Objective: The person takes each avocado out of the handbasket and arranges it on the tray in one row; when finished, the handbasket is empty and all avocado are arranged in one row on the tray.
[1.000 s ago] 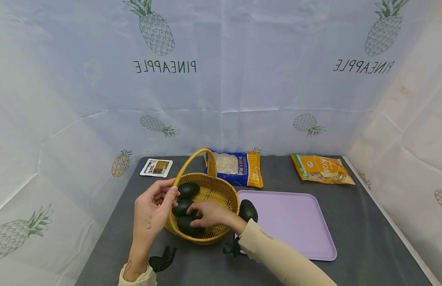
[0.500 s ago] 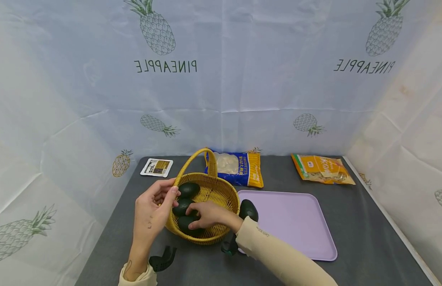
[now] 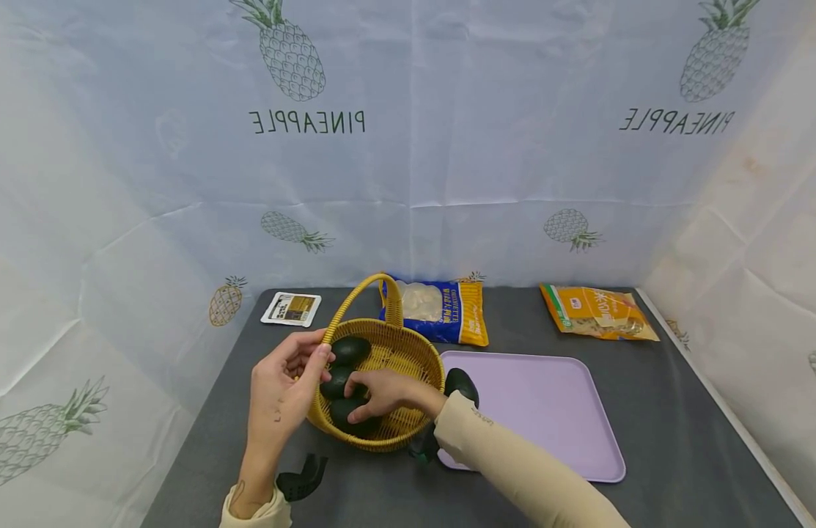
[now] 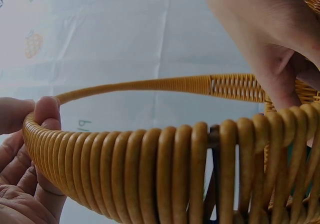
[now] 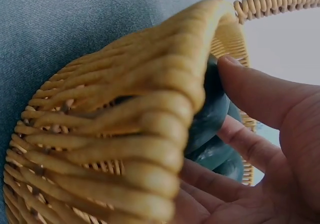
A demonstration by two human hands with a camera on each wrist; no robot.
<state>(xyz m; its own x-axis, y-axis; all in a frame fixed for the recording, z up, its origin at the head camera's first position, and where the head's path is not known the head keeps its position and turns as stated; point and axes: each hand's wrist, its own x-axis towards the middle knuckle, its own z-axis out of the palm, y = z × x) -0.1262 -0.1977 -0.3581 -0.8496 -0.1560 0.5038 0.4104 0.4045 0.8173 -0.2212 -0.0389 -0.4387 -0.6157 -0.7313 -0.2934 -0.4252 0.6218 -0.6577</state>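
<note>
A yellow woven basket (image 3: 414,359) stands before me, with several dark green avocados in a row along its left inside. My left hand (image 3: 278,400) pinches the basket's handle (image 3: 347,302) near its left base; the left wrist view shows thumb and fingers round the wrapped handle (image 4: 115,154). Inside the basket, my right hand (image 3: 388,392) grips the nearest avocado (image 3: 344,416), thumb on one side and fingers on the other. In the right wrist view the thumb (image 5: 250,86) lies against that avocado (image 5: 207,121). The middle avocado (image 3: 335,383) is partly hidden by the fingers.
A lilac tray (image 3: 539,418) lies right of the basket, with another avocado (image 3: 462,385) at its left edge. Behind are a blue and yellow food bag (image 3: 440,312), an orange food bag (image 3: 600,312) and a small white packet (image 3: 292,309). Printed cloth (image 3: 447,161) hangs behind the table.
My right forearm and wrist have shifted slightly left, while the fingers stay on the nearest avocado. The left hand keeps its hold on the handle.
</note>
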